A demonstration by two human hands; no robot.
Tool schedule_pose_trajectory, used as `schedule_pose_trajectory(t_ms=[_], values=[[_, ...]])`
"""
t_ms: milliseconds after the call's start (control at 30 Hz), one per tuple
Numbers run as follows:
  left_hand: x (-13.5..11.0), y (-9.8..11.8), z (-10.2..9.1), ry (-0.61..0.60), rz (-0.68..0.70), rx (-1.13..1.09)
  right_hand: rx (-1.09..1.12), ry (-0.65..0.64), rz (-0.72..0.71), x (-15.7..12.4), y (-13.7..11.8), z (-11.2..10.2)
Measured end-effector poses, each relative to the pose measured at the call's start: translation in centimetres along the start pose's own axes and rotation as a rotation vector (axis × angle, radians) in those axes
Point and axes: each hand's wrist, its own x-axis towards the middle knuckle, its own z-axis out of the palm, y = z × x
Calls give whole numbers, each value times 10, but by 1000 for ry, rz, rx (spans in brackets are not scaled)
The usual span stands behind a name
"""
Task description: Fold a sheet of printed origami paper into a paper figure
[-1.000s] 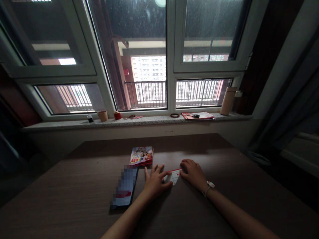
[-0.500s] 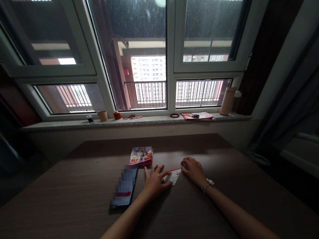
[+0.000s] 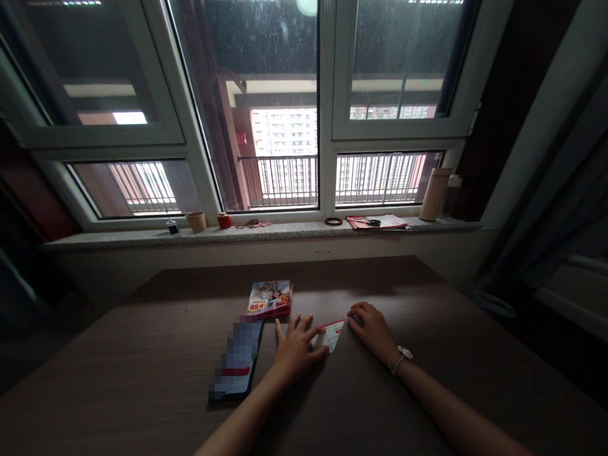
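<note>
A folded piece of paper [image 3: 334,335], white with red print and a red upper edge, lies on the brown table [image 3: 156,354]. Over its left part rests my left hand [image 3: 297,345], fingers spread and pressing from above, so that side is hidden. My right hand [image 3: 373,329] is at the paper's right corner, its fingers curled in towards the thumb. Whether the fingertips grip the corner, I cannot make out. A bracelet [image 3: 403,358] circles the right wrist. Left of my left hand lies a phone [image 3: 240,361] with a blurred screen.
Behind the phone is a stack of printed leaflets [image 3: 269,297]. On the windowsill [image 3: 285,232] stand a paper cup [image 3: 196,221], a small red jar [image 3: 223,220], a dark bottle [image 3: 171,226], a bracelet ring [image 3: 333,221], scissors [image 3: 373,222] on papers, and a tan flask [image 3: 434,195].
My right hand has shifted slightly to the right and down, its wrist turned a little. My left hand and the folded paper look nearly unchanged.
</note>
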Motion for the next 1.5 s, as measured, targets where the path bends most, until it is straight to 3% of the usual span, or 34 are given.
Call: schedule_pose_trajectory(t_ms=[200,800,1500], values=[[1,0,0,8,3,1,87,-47,-6,-4,-10,4],[0,1,-1,11,1,-11,15,-127,-120,-10,-31,5],[0,4,-3,0,-12,1,146,-264,-235,-22,-39,5]])
